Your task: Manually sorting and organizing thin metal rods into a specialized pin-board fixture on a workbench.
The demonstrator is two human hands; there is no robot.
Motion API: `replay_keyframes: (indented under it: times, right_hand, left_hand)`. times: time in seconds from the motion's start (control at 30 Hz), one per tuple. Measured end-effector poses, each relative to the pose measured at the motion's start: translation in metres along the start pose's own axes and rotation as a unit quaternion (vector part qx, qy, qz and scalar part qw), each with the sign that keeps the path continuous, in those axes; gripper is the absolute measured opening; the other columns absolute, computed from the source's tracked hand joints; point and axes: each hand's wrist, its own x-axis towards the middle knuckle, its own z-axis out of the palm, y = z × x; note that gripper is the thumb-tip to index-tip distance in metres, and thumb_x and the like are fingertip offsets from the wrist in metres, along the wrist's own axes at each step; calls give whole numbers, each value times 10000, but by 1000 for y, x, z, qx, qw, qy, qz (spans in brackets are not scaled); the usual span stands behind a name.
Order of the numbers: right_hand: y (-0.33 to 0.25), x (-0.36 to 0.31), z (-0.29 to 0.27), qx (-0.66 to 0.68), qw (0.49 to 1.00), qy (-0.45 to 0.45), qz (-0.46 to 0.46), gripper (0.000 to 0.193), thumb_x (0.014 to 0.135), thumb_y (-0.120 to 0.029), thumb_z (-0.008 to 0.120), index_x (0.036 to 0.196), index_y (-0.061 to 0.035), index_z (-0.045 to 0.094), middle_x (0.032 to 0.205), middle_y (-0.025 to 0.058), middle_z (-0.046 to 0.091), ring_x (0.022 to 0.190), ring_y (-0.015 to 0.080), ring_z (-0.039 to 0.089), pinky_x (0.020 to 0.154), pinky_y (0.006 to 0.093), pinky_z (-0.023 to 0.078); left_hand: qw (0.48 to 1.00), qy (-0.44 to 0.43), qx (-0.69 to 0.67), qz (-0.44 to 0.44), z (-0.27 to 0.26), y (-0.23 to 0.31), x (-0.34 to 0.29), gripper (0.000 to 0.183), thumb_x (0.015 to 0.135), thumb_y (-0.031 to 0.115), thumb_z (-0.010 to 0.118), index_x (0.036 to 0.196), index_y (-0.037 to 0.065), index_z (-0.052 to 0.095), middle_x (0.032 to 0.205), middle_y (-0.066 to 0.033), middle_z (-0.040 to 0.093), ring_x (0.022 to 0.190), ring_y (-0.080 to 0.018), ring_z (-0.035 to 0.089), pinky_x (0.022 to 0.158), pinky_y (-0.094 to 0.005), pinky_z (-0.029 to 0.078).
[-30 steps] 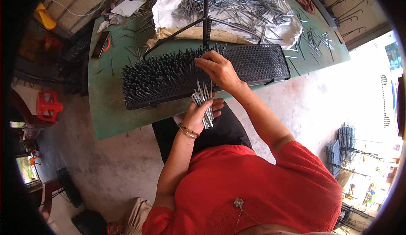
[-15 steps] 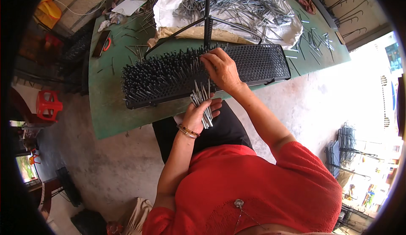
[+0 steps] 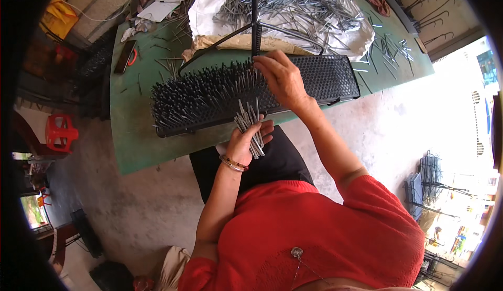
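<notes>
A bundle of thin grey metal rods [image 3: 250, 133] lies in my left hand [image 3: 247, 140], with the thumb across it, just in front of a long black perforated rack [image 3: 319, 79]. Many dark-tipped rods [image 3: 199, 92] stand upright in the holes of the rack's left half. Over the rack's middle, at the edge of the standing rods, is my right hand [image 3: 284, 81]. Its thumb and fingers are pinched together at the rods; whatever is between the fingertips is too small to make out. The right half of the rack shows bare holes.
Behind the rack, a white sack [image 3: 201, 13] holds a heap of loose metal rods [image 3: 293, 5]. A black stand [image 3: 256, 29] rises before it. Stray rods lie on the green table [image 3: 139, 149]. A phone [image 3: 124, 56] and a notepad [image 3: 159, 9] sit left; a red stool [image 3: 61, 133] stands beyond.
My right hand has shifted slightly right, and its fingers sit at the row's edge. My left hand stays almost still with its bundle of rods.
</notes>
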Motion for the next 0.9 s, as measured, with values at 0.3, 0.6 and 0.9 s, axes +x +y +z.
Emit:
replay_keyframes:
  times: [0.3,0.6,0.9]
  right_hand:
    - [22,7,15,29,1000,-1,2,163,848,-73,619,1002,-27,648,883,122,600,772,287,608,675,351,483]
    - [20,6,22,51,998,-17,22,154,850,-65,613,996,-27,644,882,119,592,778,298,608,669,356,486]
    - [27,-7,26,-23,996,-66,-47,173,839,-85,629,1004,-35,644,915,105,575,748,292,602,652,366,492]
  left_hand:
    - [1000,16,-14,-12,9,6,4,186,898,144,584,1052,41,587,1020,-150,657,910,-221,653,756,-353,552]
    - [1000,22,-11,-10,8,4,0,212,889,166,604,1055,37,580,1002,-150,660,900,-225,655,758,-350,547]
    - [999,33,34,-4,9,3,-2,210,903,173,600,1066,42,580,991,-136,664,851,-196,664,710,-315,558]
